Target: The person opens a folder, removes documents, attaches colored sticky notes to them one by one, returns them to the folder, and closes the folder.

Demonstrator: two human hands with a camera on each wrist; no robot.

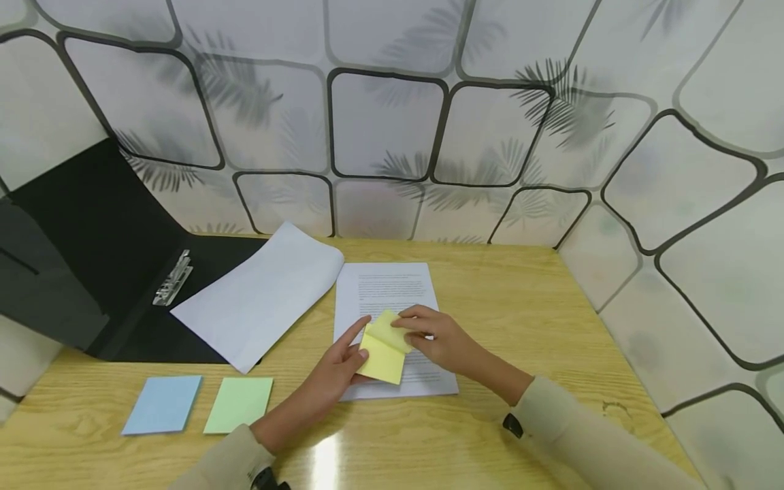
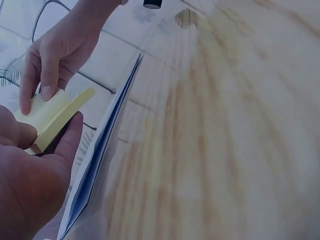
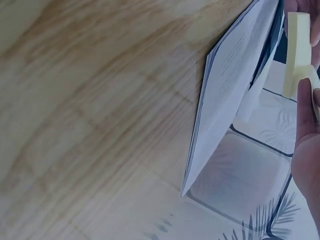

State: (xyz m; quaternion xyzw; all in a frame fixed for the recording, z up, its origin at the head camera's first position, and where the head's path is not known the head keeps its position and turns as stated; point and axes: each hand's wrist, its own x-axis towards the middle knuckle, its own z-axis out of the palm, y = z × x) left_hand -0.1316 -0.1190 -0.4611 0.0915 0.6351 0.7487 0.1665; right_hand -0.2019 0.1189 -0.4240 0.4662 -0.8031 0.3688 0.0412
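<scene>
A person's left hand (image 1: 335, 373) holds a yellow sticky-note pad (image 1: 381, 364) over a printed document (image 1: 392, 282) at the middle of a wooden worktop (image 1: 520, 286), thumb clamped on the pad's face, other fingers beneath and the forefinger stretched along its side. The right hand (image 1: 437, 338), thumb and fingers drawn together, pinches the pad's raised top leaf (image 1: 392, 331), bent up from the rest but joined along one side. The document lies between the worktop's back edge and the person, its upper left corner just beside a curling white sheet (image 1: 263, 292). That sheet rests partly on an open black folder (image 1: 67, 197) with a metal clip (image 1: 173, 279), at the worktop's back left corner. Nearer the person, toward the left edge, lie a blue pad (image 1: 162, 405) and a green pad (image 1: 239, 405), side by side.
</scene>
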